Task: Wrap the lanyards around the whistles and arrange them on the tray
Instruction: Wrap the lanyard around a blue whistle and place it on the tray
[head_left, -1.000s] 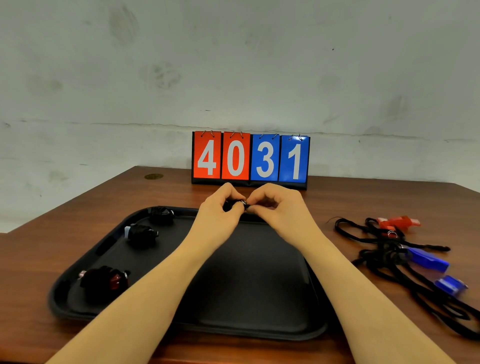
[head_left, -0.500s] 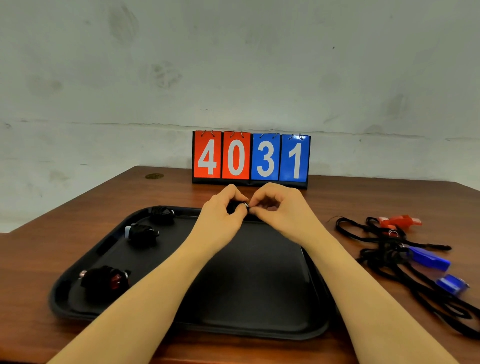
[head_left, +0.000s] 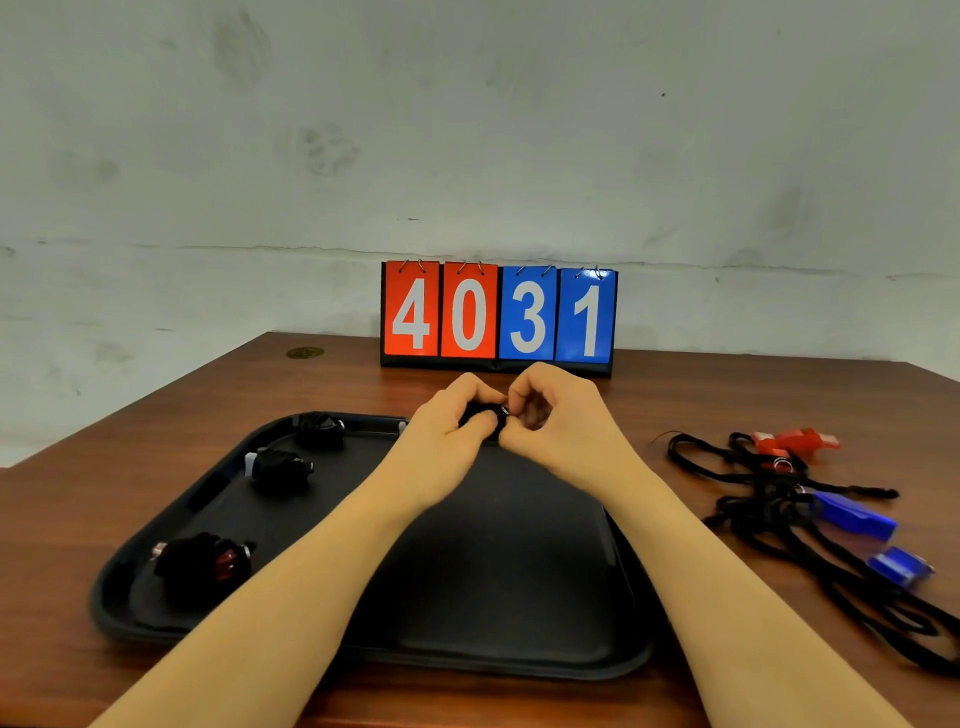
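Observation:
Over the far edge of the black tray (head_left: 498, 613), my left hand (head_left: 447, 431) and my right hand (head_left: 561, 421) meet, both closed on a small black lanyard-wrapped whistle (head_left: 480, 413) with a metal ring; most of it is hidden by my fingers. Three wrapped whistles lie along the tray's left side: one at the far corner (head_left: 319, 428), one below it (head_left: 280, 467), and a red one near the front (head_left: 205, 561). On the table to the right lie a red whistle (head_left: 795, 444) and two blue whistles (head_left: 852, 514) (head_left: 901, 566) with tangled black lanyards (head_left: 753, 499).
A flip scoreboard (head_left: 498, 317) reading 4031 stands at the back of the brown wooden table (head_left: 727, 395), against a pale wall. A round brass grommet (head_left: 305, 353) sits at the table's far left.
Both hands stay together over the tray's far edge; the fingers have shifted slightly on the black wrapped whistle. Nothing else has moved.

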